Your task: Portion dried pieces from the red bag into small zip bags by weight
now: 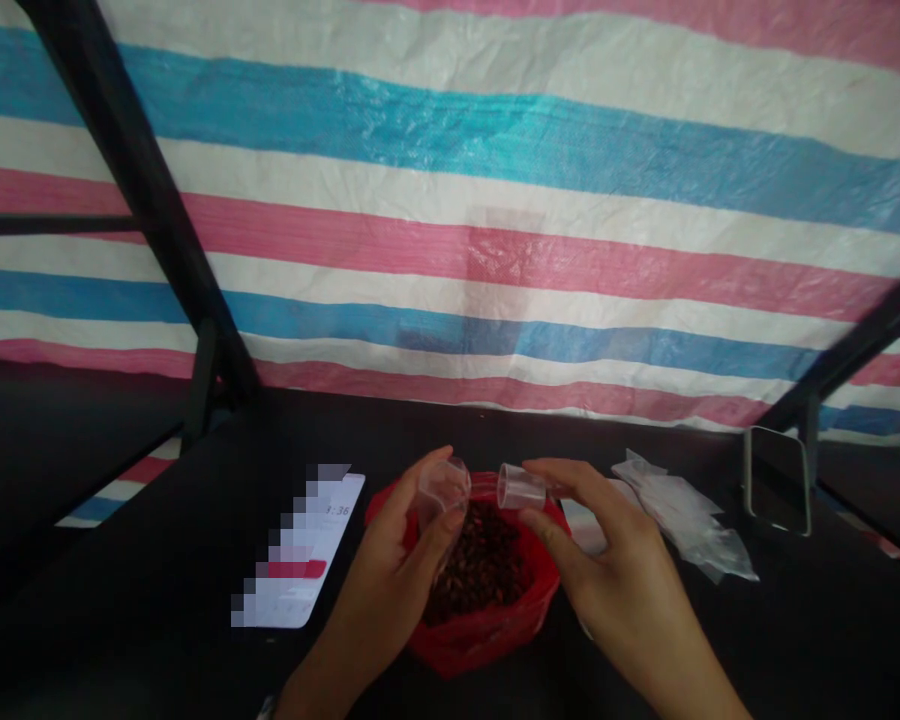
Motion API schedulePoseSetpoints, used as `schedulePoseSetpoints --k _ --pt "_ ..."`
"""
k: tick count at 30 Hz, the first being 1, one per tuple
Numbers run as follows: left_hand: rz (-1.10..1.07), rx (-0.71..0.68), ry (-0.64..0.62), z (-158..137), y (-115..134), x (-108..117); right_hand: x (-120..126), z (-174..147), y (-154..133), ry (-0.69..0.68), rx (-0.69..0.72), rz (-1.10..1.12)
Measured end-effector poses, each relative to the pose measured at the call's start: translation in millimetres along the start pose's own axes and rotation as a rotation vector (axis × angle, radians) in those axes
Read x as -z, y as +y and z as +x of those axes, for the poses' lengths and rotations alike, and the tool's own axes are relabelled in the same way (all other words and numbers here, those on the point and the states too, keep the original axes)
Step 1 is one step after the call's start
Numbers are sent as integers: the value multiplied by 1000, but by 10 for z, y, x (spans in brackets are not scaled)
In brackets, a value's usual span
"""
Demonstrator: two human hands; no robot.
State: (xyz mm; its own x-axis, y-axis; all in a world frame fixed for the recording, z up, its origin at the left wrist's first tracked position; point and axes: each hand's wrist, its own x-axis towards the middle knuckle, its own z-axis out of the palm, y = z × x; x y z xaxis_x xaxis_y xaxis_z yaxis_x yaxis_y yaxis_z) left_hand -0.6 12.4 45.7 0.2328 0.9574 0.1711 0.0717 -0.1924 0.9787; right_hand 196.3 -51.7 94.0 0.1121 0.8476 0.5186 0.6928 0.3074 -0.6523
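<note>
In the head view, my left hand (401, 560) is closed around a clear plastic cup (446, 482), its fingers and thumb on the sides. My right hand (607, 550) pinches a smaller clear plastic cup (520, 487), tipped on its side with its mouth toward the other cup. A short gap separates the two. Below both hands stands an open red plastic bag (487, 640) filled with small dark brown pieces, perhaps seeds or beans (487, 565). Whether anything is inside either cup I cannot make out.
A lit phone-like screen (322, 550), partly blurred out, lies left of the bag. Crumpled clear plastic bags (690, 520) lie to the right on the black table (330, 420). A framed upright device (778, 482) leans farther right. Black posts (157, 220) and a striped sheet (420, 230) stand behind.
</note>
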Motion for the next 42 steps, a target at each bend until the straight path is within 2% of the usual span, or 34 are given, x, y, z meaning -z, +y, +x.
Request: schedulePoseSetpoints --k 5,10,15,20,28,36,42 --pt "-34 -9 154 29 -43 146 -166 -43 143 -344 -170 -224" --pt "155 47 196 50 -22 272 -313 44 157 -400 -257 -485" --pt "391 163 135 7 -68 238 -353 94 127 -443 -287 -553" --pt "135 179 44 -43 -83 109 -425 64 117 -417 -230 -494" --pt "-119 261 109 8 15 112 -560 21 208 -309 -204 -281" --pt "-156 221 140 1 -34 70 -592 -50 149 -341 -255 -128" --pt "-69 199 161 43 -82 81 -628 -34 144 -337 -286 25"
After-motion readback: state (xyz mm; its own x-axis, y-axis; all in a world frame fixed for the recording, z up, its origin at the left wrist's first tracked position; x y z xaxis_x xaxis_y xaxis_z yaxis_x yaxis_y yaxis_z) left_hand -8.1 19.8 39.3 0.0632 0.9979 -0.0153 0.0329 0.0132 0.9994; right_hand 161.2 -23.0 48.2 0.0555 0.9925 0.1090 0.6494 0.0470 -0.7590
